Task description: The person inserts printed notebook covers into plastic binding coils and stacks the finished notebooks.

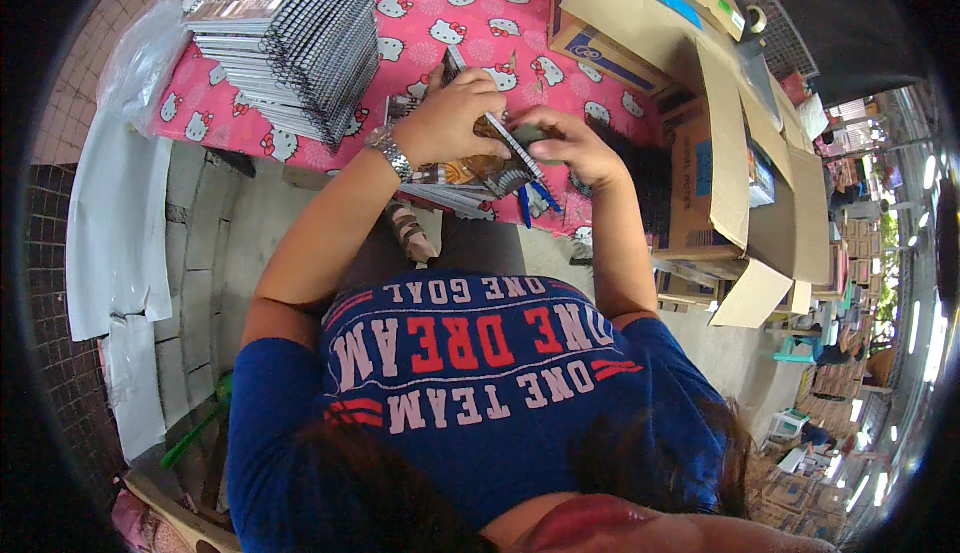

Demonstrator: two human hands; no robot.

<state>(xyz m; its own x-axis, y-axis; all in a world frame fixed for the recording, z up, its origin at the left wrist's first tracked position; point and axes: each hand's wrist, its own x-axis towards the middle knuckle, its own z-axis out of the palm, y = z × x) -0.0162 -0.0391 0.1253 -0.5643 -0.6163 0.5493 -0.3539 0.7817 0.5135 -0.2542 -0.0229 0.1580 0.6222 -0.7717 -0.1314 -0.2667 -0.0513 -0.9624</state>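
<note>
My left hand [455, 125] grips a spiral-bound notebook [492, 165] tilted up on its edge, thumb on its cover and fingers over the top. The notebook's bound edge slants from far left to near right. My right hand [578, 149] is at the notebook's right side, fingers curled around a small grey-green thing [528, 137] I cannot make out. Below lie more notebooks [455, 199], partly hidden by the held one. Close to my right hand, two blue pen-like sticks [540, 199] rest at the table's near edge.
A tall stack of spiral notebooks [290, 48] stands at the far left of the pink patterned tablecloth [470, 3]. Open cardboard boxes [715, 168] crowd the right side. Clear plastic wrap [150, 68] hangs on the left. A wrapped brown roll [408, 231] sits below the near edge.
</note>
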